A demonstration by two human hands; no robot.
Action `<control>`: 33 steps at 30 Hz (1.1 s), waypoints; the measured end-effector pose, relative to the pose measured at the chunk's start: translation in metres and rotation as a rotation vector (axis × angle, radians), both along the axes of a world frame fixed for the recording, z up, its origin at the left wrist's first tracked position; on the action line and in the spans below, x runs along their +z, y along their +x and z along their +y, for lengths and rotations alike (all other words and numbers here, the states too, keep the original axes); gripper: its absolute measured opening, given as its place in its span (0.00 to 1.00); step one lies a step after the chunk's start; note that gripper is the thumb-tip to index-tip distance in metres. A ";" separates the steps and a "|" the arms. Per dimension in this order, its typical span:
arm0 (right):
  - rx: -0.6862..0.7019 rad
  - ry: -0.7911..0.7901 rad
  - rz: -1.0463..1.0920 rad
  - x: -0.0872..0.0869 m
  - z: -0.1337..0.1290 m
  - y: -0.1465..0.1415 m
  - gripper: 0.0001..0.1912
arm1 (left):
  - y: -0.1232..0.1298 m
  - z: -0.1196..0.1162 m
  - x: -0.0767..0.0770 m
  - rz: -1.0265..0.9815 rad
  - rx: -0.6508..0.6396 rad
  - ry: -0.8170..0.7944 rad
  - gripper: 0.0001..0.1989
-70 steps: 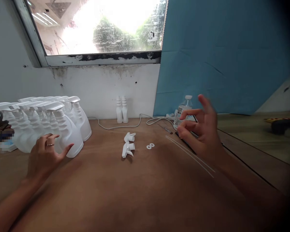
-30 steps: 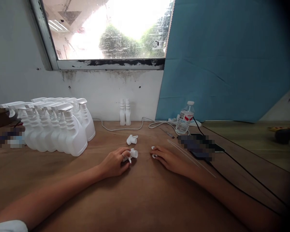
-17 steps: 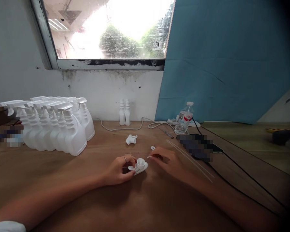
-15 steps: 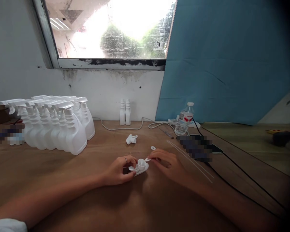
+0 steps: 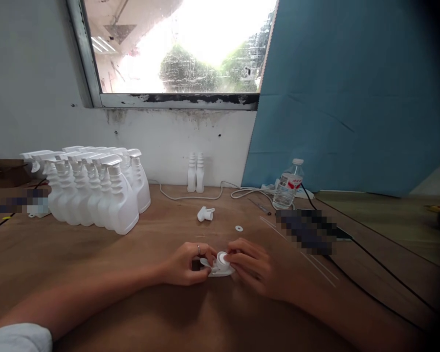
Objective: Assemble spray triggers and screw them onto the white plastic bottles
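Note:
A white plastic spray head (image 5: 222, 270) lies on the wooden table with its round collar facing up. My left hand (image 5: 190, 264) grips its left end between thumb and fingers. Pinched fingers of my right hand (image 5: 251, 264) hold a small white disc (image 5: 223, 258) at the mouth of the collar. How deep the disc sits is hard to tell. Another white washer (image 5: 239, 228) lies flat just beyond my right hand. Farther back rests a second spray head (image 5: 206, 213).
Several white spray bottles (image 5: 121, 205) stand at the left. Two slim white bottles (image 5: 195, 172) are by the wall. On the right are a water bottle (image 5: 289, 185), thin clear tubes (image 5: 319, 269), black cables and a blurred dark object (image 5: 306, 230).
My right hand has brought the disc from beside the collar onto its opening. My left hand still holds the spray head. The whole view has shifted slightly.

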State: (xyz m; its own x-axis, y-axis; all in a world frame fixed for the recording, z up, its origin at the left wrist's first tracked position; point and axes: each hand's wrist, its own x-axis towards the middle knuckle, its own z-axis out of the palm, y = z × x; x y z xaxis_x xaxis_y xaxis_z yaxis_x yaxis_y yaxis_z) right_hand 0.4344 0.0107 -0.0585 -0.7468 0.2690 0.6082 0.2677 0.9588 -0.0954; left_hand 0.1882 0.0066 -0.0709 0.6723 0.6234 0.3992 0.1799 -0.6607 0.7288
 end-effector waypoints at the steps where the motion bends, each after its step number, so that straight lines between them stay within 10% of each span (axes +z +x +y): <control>1: 0.002 0.002 -0.005 0.000 0.000 0.000 0.14 | -0.001 0.000 -0.001 0.002 -0.001 0.016 0.05; 33: -0.013 -0.030 -0.025 -0.004 -0.003 0.001 0.16 | -0.002 -0.006 -0.004 0.236 0.065 0.305 0.16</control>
State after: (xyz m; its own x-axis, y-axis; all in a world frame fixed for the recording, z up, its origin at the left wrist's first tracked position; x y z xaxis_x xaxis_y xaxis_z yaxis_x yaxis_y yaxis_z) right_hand 0.4356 0.0073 -0.0626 -0.7579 0.2967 0.5809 0.2831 0.9519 -0.1168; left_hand 0.1858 0.0004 -0.0745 0.7305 0.5448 0.4118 0.3681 -0.8220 0.4346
